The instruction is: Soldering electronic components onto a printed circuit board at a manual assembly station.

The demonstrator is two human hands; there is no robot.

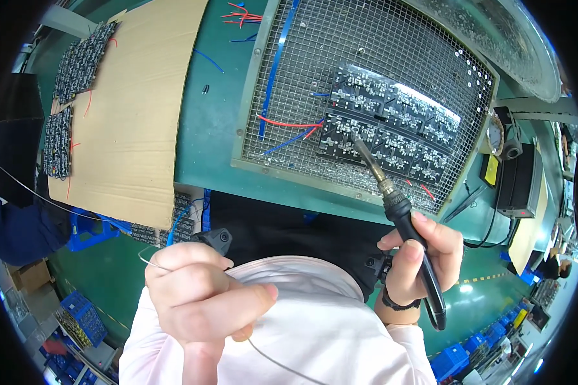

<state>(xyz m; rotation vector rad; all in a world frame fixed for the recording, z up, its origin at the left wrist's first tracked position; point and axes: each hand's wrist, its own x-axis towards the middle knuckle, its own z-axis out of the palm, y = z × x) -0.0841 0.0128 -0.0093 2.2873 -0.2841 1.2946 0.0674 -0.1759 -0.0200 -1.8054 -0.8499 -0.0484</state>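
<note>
In my right hand (pixel 440 250) is a soldering iron (pixel 404 221) with a black handle, gripped like a pen. Its metal tip points up and left, at the lower of two panels of black circuit boards (pixel 382 146); whether it touches cannot be told. The upper panel (pixel 359 86) lies just behind. Both carry many small components, and red and blue wires (pixel 292 123) stick out at their left. My left hand (pixel 202 295) is closed on a thin grey solder wire (pixel 279 364), held low, well apart from the boards. One end pokes out near the knuckles.
A metal mesh tray (pixel 245 122) bears the boards on a green bench (pixel 215 115). Left lies a cardboard sheet (pixel 135 96) with more board panels (pixel 83 61). At right stand a black box-shaped unit (pixel 519 183) and cables. Red wires (pixel 243 16) lie at the back.
</note>
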